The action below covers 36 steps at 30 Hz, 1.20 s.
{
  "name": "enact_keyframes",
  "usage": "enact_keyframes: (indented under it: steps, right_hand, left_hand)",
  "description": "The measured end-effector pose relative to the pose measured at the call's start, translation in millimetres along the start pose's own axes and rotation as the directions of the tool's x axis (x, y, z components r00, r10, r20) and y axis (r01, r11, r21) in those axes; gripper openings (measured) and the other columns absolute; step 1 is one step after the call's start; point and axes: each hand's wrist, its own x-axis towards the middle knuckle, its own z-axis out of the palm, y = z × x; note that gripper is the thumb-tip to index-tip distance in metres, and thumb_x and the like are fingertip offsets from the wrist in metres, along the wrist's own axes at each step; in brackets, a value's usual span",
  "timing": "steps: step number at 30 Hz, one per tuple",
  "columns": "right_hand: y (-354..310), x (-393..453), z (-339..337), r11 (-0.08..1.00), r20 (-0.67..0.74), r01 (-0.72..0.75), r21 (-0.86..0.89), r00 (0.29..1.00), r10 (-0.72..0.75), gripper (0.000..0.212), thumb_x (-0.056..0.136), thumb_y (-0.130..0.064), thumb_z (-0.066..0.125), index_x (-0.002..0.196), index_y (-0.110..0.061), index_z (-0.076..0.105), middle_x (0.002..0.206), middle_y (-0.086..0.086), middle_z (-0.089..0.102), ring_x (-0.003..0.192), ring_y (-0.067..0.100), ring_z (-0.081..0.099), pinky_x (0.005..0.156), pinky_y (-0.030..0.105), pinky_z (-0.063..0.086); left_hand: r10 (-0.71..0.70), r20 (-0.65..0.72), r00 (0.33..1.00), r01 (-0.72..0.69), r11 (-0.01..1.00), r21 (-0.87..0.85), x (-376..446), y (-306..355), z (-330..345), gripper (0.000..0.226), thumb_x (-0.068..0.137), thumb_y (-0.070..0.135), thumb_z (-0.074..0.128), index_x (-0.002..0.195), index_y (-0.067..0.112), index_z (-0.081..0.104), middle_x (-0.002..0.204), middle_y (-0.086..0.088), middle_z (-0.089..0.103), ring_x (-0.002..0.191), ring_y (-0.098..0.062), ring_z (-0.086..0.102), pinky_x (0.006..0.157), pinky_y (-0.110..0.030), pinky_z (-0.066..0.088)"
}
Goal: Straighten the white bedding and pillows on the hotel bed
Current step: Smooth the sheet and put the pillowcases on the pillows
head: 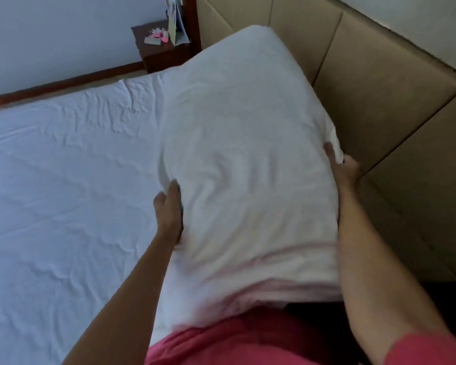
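Observation:
A large white pillow [242, 154] fills the middle of the head view, held up between both hands over the head end of the bed. My left hand [169, 209] grips its left edge, thumb on top and fingers tucked under the fabric. My right hand [340, 167] grips the right edge near a bunched corner of the pillowcase. The white fitted sheet [63, 167] lies wrinkled across the mattress to the left. The pillow's near end is blurred and hangs close to my pink shirt.
A padded beige headboard [379, 88] runs along the right side. A dark wooden nightstand [163, 51] with small pink and white items stands beyond the far bed corner, against a white wall with a wooden baseboard [63, 84].

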Motion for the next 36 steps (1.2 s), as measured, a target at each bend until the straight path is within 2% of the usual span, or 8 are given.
enact_keyframes:
  steps: [3, 5, 8, 17, 23, 28, 32, 36]
  right_hand:
    - [7.8, 37.8, -8.7, 0.98, -0.007, -0.03, -0.197, 1.0, 0.029, 0.03, 0.076, -0.047, 0.06, 0.078, -0.017, 0.055, 0.08, 0.007, 0.058, 0.079, 0.027, 0.056, 0.08, 0.034, 0.047]
    - [25.7, 51.5, -3.2, 0.957, 0.087, -0.066, -0.284, 0.992, 0.095, 0.025, 0.077, -0.038, 0.056, 0.067, -0.015, 0.055, 0.071, 0.01, 0.055, 0.073, 0.03, 0.055, 0.072, 0.032, 0.043]
    - [61.6, 35.4, 9.2, 0.939, 0.217, -0.089, -0.333, 0.962, 0.168, 0.021, 0.084, -0.027, 0.06, 0.088, -0.009, 0.069, 0.094, 0.012, 0.067, 0.098, 0.031, 0.063, 0.077, 0.028, 0.043]
    - [91.3, 17.8, 22.2, 0.948, 0.274, -0.087, -0.305, 0.946, 0.175, 0.024, 0.084, -0.018, 0.06, 0.106, -0.011, 0.066, 0.113, 0.009, 0.068, 0.11, 0.029, 0.059, 0.091, 0.029, 0.045]
    - [73.4, 19.3, 35.3, 0.926, 0.383, -0.064, -0.373, 0.898, 0.216, 0.025, 0.086, -0.02, 0.058, 0.107, -0.011, 0.068, 0.111, 0.008, 0.067, 0.108, 0.028, 0.06, 0.081, 0.024, 0.042]
    - [50.6, 5.2, 57.2, 0.934, 0.488, 0.008, -0.356, 0.854, 0.179, 0.011, 0.085, -0.02, 0.059, 0.075, -0.017, 0.061, 0.084, 0.01, 0.068, 0.081, 0.026, 0.063, 0.069, 0.029, 0.048]
    - [20.8, 1.9, 64.2, 0.937, 0.538, 0.056, -0.345, 0.83, 0.148, 0.008, 0.086, -0.021, 0.058, 0.084, -0.015, 0.063, 0.082, 0.009, 0.071, 0.079, 0.024, 0.069, 0.074, 0.036, 0.057]
    - [-10.8, 5.6, 65.5, 0.929, 0.536, 0.111, -0.352, 0.838, 0.103, 0.007, 0.091, -0.021, 0.056, 0.087, -0.018, 0.06, 0.084, 0.005, 0.069, 0.078, 0.016, 0.067, 0.065, 0.027, 0.054]
  left_hand:
    - [-0.153, 0.34, 0.928, -0.013, 0.898, 0.439, -0.4, -26.7, 23.2, 0.033, 0.091, 0.029, 0.058, 0.103, -0.002, 0.062, 0.1, -0.017, 0.061, 0.082, -0.021, 0.054, 0.059, -0.021, 0.045]
    - [-0.24, 0.463, 0.853, -0.081, 0.817, 0.571, -7.8, -32.3, 33.7, 0.034, 0.094, 0.018, 0.06, 0.122, -0.001, 0.06, 0.116, -0.016, 0.06, 0.094, -0.023, 0.057, 0.075, -0.029, 0.049]
    - [-0.268, 0.583, 0.767, -0.169, 0.792, 0.586, -21.0, -26.0, 48.6, 0.019, 0.097, 0.009, 0.056, 0.105, 0.0, 0.071, 0.099, -0.015, 0.065, 0.085, -0.02, 0.057, 0.068, -0.025, 0.047]
    - [-0.463, 0.557, 0.689, -0.202, 0.615, 0.762, -8.5, -2.3, 87.9, 0.024, 0.093, 0.004, 0.046, 0.102, 0.001, 0.068, 0.088, -0.009, 0.064, 0.077, -0.02, 0.06, 0.066, -0.029, 0.047]
    - [-0.383, 0.57, 0.727, -0.258, 0.617, 0.744, 5.6, 20.4, 86.3, 0.027, 0.092, 0.005, 0.043, 0.095, 0.006, 0.069, 0.086, -0.008, 0.069, 0.071, -0.02, 0.066, 0.063, -0.028, 0.049]
    - [-0.314, 0.572, 0.757, -0.283, 0.632, 0.721, 24.4, 37.7, 71.8, 0.026, 0.091, 0.005, 0.042, 0.092, 0.007, 0.068, 0.083, -0.007, 0.07, 0.068, -0.02, 0.067, 0.062, -0.028, 0.05]
    - [-0.268, 0.604, 0.751, -0.308, 0.666, 0.679, 40.6, 50.3, 72.1, 0.027, 0.091, 0.005, 0.042, 0.094, 0.005, 0.069, 0.084, -0.01, 0.071, 0.068, -0.021, 0.068, 0.063, -0.028, 0.05]
    - [-0.243, 0.643, 0.726, -0.353, 0.672, 0.652, 62.9, 62.3, 85.3, 0.027, 0.092, 0.004, 0.042, 0.095, 0.004, 0.069, 0.087, -0.012, 0.072, 0.069, -0.022, 0.069, 0.064, -0.028, 0.051]
